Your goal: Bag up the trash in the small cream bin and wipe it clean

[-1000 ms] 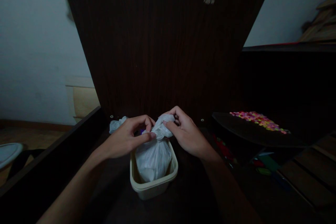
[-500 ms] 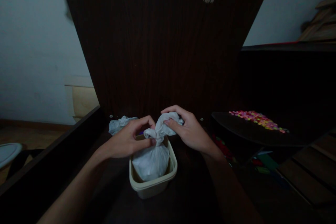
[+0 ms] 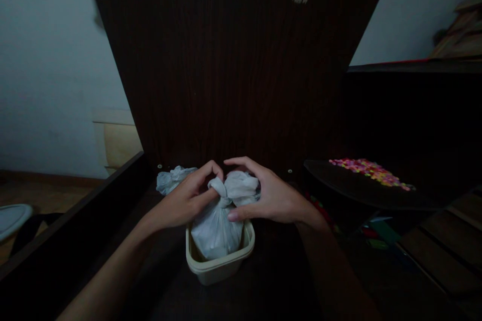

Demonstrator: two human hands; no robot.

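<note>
A white plastic bag, full and knotted near its top, sits in a cream rectangular tub on a dark surface. My left hand grips the bag at the knot's left side, with its thumb at a small loop. My right hand curves around the bunched top of the bag; its thumb lies just below the bunch, apart from the fingers, whose tips are partly behind the plastic.
Another crumpled pale bag lies behind my left hand. A tall dark wooden panel rises behind the tub. To the right, a dark curved shelf bears colourful small pieces. A low dark edge runs along the left.
My right thumb has moved down and away from its fingers, and the bag's twisted top now sits lower, bunched to the right. My left thumb has shifted up to the loop.
</note>
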